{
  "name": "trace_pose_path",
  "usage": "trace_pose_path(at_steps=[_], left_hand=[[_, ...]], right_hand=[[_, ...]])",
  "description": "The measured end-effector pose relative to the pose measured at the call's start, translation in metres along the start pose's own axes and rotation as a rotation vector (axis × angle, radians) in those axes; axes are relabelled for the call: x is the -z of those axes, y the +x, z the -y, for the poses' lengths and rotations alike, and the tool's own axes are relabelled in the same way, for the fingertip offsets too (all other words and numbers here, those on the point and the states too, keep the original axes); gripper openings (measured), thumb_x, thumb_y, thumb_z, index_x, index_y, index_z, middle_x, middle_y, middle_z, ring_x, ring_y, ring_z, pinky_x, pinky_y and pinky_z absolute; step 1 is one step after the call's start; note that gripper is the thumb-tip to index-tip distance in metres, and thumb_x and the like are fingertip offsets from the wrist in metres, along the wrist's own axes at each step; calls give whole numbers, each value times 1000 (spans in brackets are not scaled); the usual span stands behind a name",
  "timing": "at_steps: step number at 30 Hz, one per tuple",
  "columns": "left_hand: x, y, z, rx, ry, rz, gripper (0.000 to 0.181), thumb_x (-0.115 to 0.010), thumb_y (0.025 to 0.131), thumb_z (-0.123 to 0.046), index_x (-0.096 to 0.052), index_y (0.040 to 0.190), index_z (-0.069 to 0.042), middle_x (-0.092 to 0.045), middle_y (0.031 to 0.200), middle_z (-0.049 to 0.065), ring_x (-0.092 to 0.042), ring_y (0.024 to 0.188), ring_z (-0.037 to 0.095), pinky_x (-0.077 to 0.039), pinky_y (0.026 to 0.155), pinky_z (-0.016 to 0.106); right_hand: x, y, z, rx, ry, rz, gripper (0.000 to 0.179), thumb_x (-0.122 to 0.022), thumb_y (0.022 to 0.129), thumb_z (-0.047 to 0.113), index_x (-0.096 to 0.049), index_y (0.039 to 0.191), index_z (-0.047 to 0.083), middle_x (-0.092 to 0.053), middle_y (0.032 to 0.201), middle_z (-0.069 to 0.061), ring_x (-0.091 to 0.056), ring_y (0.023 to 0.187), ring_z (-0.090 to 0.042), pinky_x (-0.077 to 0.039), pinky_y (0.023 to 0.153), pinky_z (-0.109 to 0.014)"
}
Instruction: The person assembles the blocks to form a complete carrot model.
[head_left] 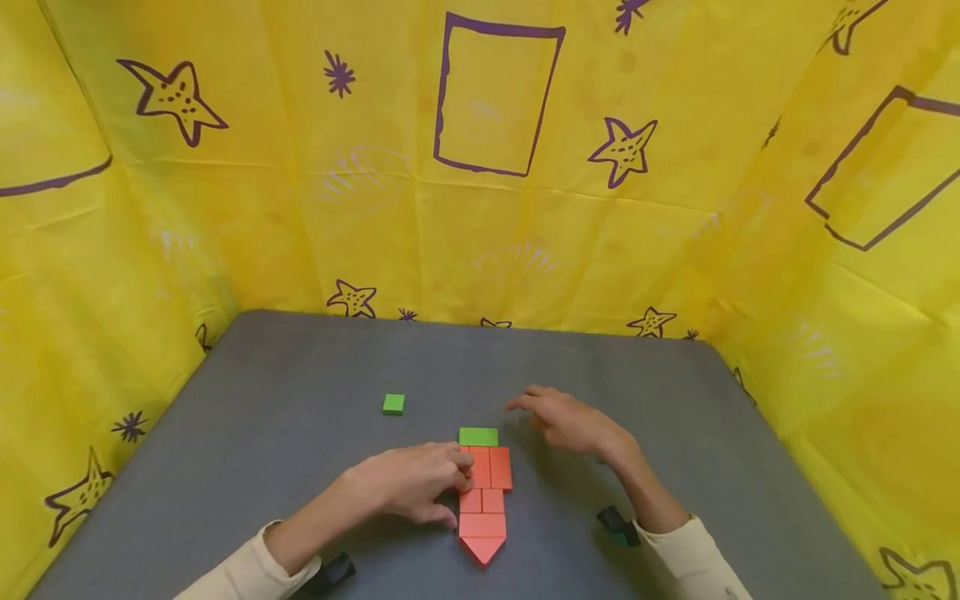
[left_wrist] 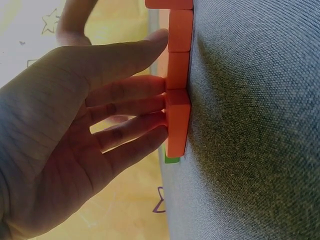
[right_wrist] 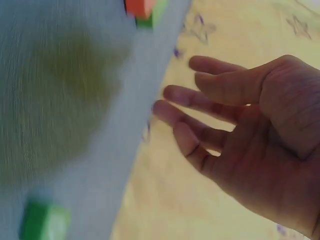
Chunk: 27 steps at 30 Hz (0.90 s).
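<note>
An arrow-like figure of flat red blocks point(head_left: 482, 524) lies on the grey table, tipped by a triangle point(head_left: 483, 550) at its near end. A green rectangular block point(head_left: 478, 437) caps the far end. My left hand point(head_left: 423, 482) touches the figure's left side. In the left wrist view, the fingertips point(left_wrist: 161, 119) meet a red block point(left_wrist: 178, 122) and the thumb lies close to another. To the right of the figure, my right hand point(head_left: 566, 418) hovers over the table with loosely bent fingers, holding nothing.
A small green square block point(head_left: 393, 405) lies apart, beyond the left hand. The right wrist view shows a blurred green block point(right_wrist: 44, 220) at lower left. Yellow cloth point(head_left: 390, 225) with starfish drawings surrounds the grey table point(head_left: 300, 375) behind and at both sides.
</note>
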<state>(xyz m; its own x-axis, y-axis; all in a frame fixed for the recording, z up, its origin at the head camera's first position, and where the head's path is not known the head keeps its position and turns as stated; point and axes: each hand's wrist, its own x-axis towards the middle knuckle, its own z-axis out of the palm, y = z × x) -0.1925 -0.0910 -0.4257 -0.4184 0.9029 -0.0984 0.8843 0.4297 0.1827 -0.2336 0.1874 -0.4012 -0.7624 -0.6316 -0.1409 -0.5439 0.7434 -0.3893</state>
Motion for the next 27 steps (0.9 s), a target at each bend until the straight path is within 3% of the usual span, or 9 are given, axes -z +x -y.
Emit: trace_pose_path(at_steps=[6,12,20,23,27], left_hand=[[1,-1,0,23,-16,13,32,-85,87,-39,-78,113,-21,-58,98,-12,-48,92,1,-47,85,17],[1,-1,0,29,-21,18,31,-85,87,-39,-78,112,-22,-58,99,-12,-48,93,1,-47,85,17],[1,1,1,16,-28,15,30,-85,87,-38,-78,110,-21,-58,99,-12,-48,92,1,-45,83,16],[1,1,1,20,-29,16,30,-85,87,-38,-78,111,-21,-58,99,-12,-47,91,1,-45,82,16],[1,1,1,16,-38,13,29,-85,87,-37,-78,110,-21,-58,98,-11,-47,90,1,-44,81,16]], right_hand=[[21,-35,-28,-71,-10,-12,44,-55,96,-15,-64,135,1,-66,125,-19,-66,114,-37,-58,95,-50],[26,-57,-46,-69,-32,-7,36,-64,97,-4,-64,133,-2,-66,124,-20,-67,109,-38,-58,89,-45],[9,-76,-63,-13,-98,-30,40,-87,80,5,-70,116,3,-69,109,-11,-66,97,-28,-57,83,-41],[-1,-77,-68,8,-157,-75,39,-91,75,8,-72,109,5,-69,102,-6,-64,91,-22,-56,81,-39],[-5,-76,-73,-9,-162,-148,31,-90,76,9,-71,100,8,-67,92,1,-58,82,-12,-52,74,-32]])
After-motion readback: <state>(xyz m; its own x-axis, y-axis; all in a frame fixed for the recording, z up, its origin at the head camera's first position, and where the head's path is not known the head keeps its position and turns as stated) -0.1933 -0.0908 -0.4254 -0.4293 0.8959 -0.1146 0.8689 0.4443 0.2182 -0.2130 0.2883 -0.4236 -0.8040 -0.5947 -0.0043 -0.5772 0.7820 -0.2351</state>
